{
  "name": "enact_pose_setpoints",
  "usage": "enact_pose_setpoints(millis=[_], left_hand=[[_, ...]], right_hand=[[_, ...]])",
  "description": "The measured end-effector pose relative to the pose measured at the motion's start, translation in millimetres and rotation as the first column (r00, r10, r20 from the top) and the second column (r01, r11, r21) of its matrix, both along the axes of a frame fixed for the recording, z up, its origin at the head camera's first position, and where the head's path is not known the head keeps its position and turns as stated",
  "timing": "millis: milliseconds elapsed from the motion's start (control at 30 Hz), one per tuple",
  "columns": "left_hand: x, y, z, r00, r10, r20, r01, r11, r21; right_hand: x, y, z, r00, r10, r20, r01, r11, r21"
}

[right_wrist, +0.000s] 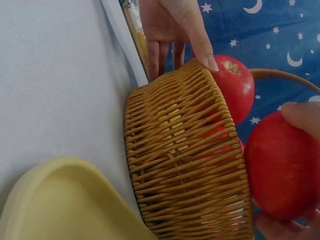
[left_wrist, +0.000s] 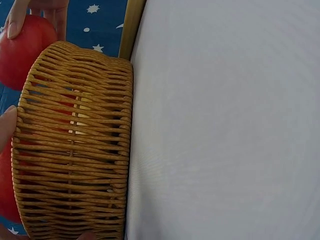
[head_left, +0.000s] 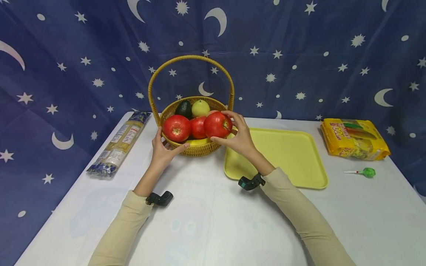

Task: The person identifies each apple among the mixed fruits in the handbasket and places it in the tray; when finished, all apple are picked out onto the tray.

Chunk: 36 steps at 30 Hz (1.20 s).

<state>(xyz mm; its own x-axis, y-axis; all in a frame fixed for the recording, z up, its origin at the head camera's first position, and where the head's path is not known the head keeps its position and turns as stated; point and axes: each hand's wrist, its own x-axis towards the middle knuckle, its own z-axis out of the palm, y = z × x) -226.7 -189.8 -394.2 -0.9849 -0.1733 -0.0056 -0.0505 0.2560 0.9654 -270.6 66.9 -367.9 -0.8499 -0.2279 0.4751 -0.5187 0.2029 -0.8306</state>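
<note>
A round wicker basket (head_left: 199, 149) with a tall arched handle holds fruit. In it lie a red fruit with a pale star-shaped end (head_left: 176, 128), another red fruit (head_left: 198, 128), a dark avocado (head_left: 184, 109), a yellow-green pear-like fruit (head_left: 200, 108) and something yellow below. My left hand (head_left: 163, 150) grips the basket's front left side, its thumb on the rim in the right wrist view. With thumb and fingers, my right hand (head_left: 240, 135) holds a large red apple (head_left: 217, 125) at the basket's right rim. Its far fingers are partly hidden.
Right of the basket lies a yellow tray (head_left: 283, 159). Farther right are a yellow packet (head_left: 355, 139) and a green lollipop (head_left: 368, 172). A long clear pack of noodles (head_left: 121, 144) lies at the left. A starry blue curtain (head_left: 283, 55) hangs behind the table.
</note>
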Motion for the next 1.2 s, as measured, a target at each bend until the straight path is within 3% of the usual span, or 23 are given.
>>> enact_pose_setpoints(millis=[567,833,1200], left_hand=[[1.3,1.7,1.6,1.0,0.002,0.004,-0.002,1.0,0.004],[1.6,-0.3,1.3,1.0,0.0,0.002,0.0,1.0,-0.013],[0.1,-0.7,-0.9,1.0,0.005,-0.009,-0.005,1.0,-0.013]], right_hand=[[1.2,7,-2.2,1.0,0.018,0.008,-0.017,0.999,-0.046],[1.9,8,-1.4,1.0,0.019,-0.005,-0.019,1.0,-0.011],[1.8,12,-0.4,0.998,-0.036,-0.053,0.038,0.998,0.041]])
